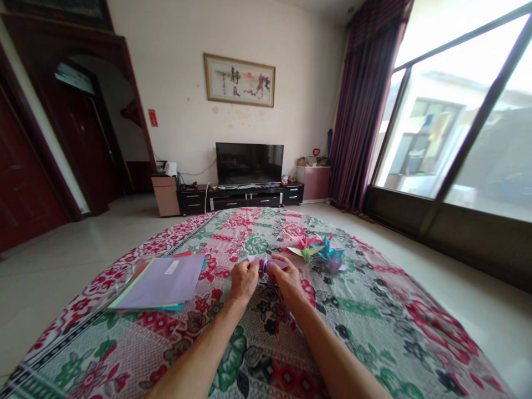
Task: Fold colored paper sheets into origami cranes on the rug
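Between my two hands is a purple origami crane [265, 264], held a little above the table with its wings spread to the sides. My left hand [245, 281] is closed on its left wing, thumb and fingers pinching the paper. My right hand [287, 280] pinches the other wing near the body. Fingers cover part of the folds. Just beyond my right hand sits a group of finished paper cranes: a light green one [306, 253], a blue one [326, 246] and a purple one [334, 263], with pink paper behind them.
A stack of coloured paper sheets [162, 285], purple on top, lies to the left. A flowered cloth [233, 349] covers the round table. Beyond it stand a television [250, 164] on a low cabinet [233, 200], a dark curtain [357, 111] and a large window [449, 127].
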`<state>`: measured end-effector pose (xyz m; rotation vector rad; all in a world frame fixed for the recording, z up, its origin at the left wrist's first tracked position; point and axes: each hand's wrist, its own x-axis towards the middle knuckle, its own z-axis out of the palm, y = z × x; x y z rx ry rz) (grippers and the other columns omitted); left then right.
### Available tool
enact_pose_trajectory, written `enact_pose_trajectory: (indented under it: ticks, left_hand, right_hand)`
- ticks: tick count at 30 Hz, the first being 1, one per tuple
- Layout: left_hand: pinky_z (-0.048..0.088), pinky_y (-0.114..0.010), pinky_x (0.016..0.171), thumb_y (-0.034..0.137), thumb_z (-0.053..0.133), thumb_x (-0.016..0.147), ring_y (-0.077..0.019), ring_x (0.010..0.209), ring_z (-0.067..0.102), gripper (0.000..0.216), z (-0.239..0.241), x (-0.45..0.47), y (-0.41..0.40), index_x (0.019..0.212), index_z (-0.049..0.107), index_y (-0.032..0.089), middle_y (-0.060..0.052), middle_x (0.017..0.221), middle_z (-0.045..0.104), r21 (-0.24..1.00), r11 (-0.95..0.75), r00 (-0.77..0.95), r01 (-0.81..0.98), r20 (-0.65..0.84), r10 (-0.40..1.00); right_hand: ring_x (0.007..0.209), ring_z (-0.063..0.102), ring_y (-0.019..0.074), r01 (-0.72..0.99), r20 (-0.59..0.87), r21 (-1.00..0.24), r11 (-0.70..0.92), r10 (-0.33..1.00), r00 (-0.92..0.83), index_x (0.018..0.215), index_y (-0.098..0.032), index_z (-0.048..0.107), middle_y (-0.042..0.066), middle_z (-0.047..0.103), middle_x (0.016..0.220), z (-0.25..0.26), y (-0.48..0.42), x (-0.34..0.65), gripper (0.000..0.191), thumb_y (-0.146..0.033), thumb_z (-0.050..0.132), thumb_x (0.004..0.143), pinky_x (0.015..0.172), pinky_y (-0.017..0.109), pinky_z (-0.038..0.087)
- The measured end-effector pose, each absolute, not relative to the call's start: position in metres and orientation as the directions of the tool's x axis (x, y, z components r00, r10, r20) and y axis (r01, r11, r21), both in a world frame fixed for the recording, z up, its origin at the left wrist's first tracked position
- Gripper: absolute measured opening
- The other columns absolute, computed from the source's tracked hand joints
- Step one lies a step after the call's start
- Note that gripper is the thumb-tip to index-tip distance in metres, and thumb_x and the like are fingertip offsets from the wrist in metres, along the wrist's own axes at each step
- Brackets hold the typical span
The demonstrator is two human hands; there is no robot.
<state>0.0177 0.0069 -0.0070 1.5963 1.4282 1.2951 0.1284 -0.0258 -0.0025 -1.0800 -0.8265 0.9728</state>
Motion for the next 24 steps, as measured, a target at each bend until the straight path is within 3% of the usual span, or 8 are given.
enact_pose_trajectory:
  ticks: [8, 14, 24]
  left_hand:
    - [0.043, -0.024, 0.045, 0.037, 0.056, 0.068, -0.0187, 0.052, 0.062, 0.019, -0.005, 0.016, 0.010, 0.063, 0.061, 0.019, -0.002, 0.052, 0.063, 0.987, -0.010, -0.126, 0.161, 0.031, 0.992]
    - [0.040, -0.021, 0.042, 0.031, 0.060, 0.064, -0.0163, 0.050, 0.061, 0.014, 0.002, 0.016, 0.006, 0.062, 0.059, 0.018, 0.000, 0.048, 0.061, 0.995, 0.067, -0.145, 0.073, -0.056, 0.988]
    - [0.042, -0.021, 0.040, 0.025, 0.056, 0.070, -0.0151, 0.049, 0.062, 0.011, 0.008, 0.015, 0.005, 0.072, 0.059, 0.014, -0.001, 0.052, 0.062, 0.962, 0.199, -0.090, -0.185, -0.218, 0.972]
  right_hand:
    - [0.049, 0.054, 0.0100, -0.462, -0.049, -0.880, 0.105, 0.950, 0.309, 0.081, -0.018, 0.062, -0.004, 0.061, 0.057, -0.005, -0.023, 0.133, 0.030, -0.027, 0.073, 0.054, 0.045, 0.021, 0.043]
    - [0.048, 0.054, 0.0092, -0.489, -0.080, -0.868, 0.086, 0.948, 0.307, 0.078, -0.018, 0.063, -0.003, 0.061, 0.056, -0.003, -0.024, 0.133, 0.028, -0.026, 0.074, 0.053, 0.044, 0.019, 0.043]
    - [0.049, 0.055, 0.0089, -0.577, -0.102, -0.814, 0.067, 0.961, 0.256, 0.074, -0.017, 0.063, -0.003, 0.061, 0.058, -0.004, -0.023, 0.138, 0.027, -0.026, 0.076, 0.052, 0.043, 0.018, 0.044]
